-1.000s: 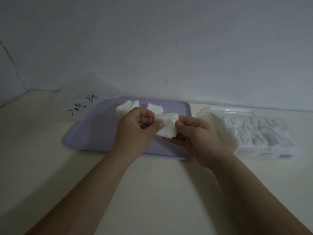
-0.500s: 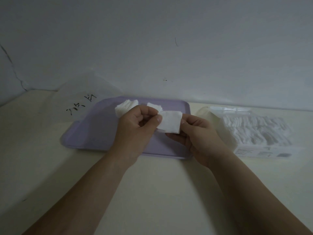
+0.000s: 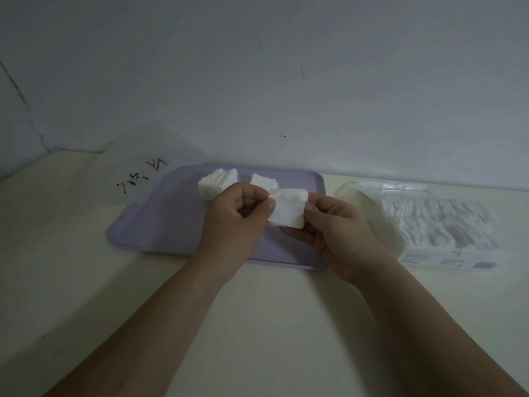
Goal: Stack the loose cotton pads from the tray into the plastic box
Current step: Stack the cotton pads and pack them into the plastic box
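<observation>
Cream tabletop (image 3: pixel 86 267), lilac tray (image 3: pixel 160 224) — both hands (image 3: pixel 234 222) (image 3: pixel 337 233) pinching soft square cotton pad (image 3: pixel 288 208).

tray (image 3: pixel 160 222) lilac | cotton pads (image 3: pixel 288 209) white | table (image 3: pixel 257 325) cream

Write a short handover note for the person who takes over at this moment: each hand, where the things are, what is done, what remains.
The left hand pinches the left edge of the held pads above the purple tray.
The right hand pinches their right edge.
Two small piles lie at the tray's far side.
The plastic box stands right of the tray, open, already with many stacked pads inside.
Remaining: place the held pads in the box, then both piles.
</observation>
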The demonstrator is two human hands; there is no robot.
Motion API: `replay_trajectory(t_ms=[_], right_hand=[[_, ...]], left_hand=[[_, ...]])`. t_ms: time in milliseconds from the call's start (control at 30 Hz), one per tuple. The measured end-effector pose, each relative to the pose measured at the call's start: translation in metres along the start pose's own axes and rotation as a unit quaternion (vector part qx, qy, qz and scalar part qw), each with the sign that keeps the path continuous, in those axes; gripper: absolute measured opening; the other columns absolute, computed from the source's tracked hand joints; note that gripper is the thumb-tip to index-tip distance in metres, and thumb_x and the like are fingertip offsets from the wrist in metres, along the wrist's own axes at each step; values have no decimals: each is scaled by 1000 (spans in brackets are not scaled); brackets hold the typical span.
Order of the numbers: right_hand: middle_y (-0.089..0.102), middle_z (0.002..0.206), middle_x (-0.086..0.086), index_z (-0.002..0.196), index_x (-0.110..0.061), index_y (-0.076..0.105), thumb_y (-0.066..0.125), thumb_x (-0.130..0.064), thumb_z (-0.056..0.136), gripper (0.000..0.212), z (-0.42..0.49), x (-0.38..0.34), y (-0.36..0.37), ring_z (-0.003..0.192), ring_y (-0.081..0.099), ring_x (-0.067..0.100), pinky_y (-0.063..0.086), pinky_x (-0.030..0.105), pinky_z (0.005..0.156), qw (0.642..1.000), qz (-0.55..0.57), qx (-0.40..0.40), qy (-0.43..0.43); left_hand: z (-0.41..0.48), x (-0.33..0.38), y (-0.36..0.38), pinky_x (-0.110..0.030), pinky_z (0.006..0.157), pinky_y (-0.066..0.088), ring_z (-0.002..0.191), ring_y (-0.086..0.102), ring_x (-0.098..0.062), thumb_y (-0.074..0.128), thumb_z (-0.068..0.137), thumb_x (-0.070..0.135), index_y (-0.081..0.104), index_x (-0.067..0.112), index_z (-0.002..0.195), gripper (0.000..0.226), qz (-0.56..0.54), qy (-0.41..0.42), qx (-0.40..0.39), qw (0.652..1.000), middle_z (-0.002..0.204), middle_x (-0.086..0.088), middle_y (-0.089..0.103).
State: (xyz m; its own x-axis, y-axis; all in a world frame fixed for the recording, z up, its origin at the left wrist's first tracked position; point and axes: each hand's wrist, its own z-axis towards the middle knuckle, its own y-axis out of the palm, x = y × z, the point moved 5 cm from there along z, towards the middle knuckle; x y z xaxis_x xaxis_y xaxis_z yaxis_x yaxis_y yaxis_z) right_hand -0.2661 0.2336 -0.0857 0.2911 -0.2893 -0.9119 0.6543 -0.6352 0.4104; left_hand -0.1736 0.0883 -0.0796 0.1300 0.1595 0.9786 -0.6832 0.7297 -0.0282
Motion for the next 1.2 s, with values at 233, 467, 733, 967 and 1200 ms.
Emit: replay_trajectory(t_ms=[233, 467, 733, 967, 1200], right_hand=[[73, 123, 24, 125, 8, 66, 59, -21, 99, 40, -2, -4, 5, 115, 71, 33, 61, 39, 95, 999, 29, -16, 22], [75, 110, 26, 118, 10, 66, 59, 10, 96, 23, -1, -1, -7, 101, 71, 33, 61, 41, 92, 995, -89, 5, -36], [77, 113, -7, 116, -31, 71, 61, -22, 80, 39, 2, -3, -11, 108, 72, 10, 55, 45, 103, 909, -393, 88, -102], [73, 122, -5, 127, -21, 66, 68, -16, 96, 31, 8, 2, -4, 113, 69, 8, 55, 32, 103, 958, -264, 102, -49], [78, 110, -1, 122, -17, 71, 65, -16, 100, 23, 15, 9, 2, 103, 74, 17, 59, 40, 96, 946, -278, 160, -53]], left_hand=[[0, -3, 1, -24, 69, 48, 68, 63, -6, 78, 90, 9, 72, 18, 93, 10, 16, 15, 8, 1000, 78, 5, 72], [1, 1, 3, -18, 61, 45, 67, 55, -7, 83, 86, 13, 70, 27, 114, 34, 35, -2, -78, 996, 83, 3, 63], [1, -9, 6, -22, 54, 34, 56, 38, -8, 82, 86, 8, 74, 10, 91, 9, 158, 52, -166, 972, 61, 1, 47], [1, -9, 7, -30, 56, 31, 58, 37, -16, 82, 85, 9, 74, 12, 89, 10, 147, 45, -179, 972, 63, -7, 44], [2, -11, 6, -23, 53, 36, 53, 42, -7, 80, 84, 7, 75, 21, 94, 18, 157, 51, -176, 971, 58, 8, 48]])
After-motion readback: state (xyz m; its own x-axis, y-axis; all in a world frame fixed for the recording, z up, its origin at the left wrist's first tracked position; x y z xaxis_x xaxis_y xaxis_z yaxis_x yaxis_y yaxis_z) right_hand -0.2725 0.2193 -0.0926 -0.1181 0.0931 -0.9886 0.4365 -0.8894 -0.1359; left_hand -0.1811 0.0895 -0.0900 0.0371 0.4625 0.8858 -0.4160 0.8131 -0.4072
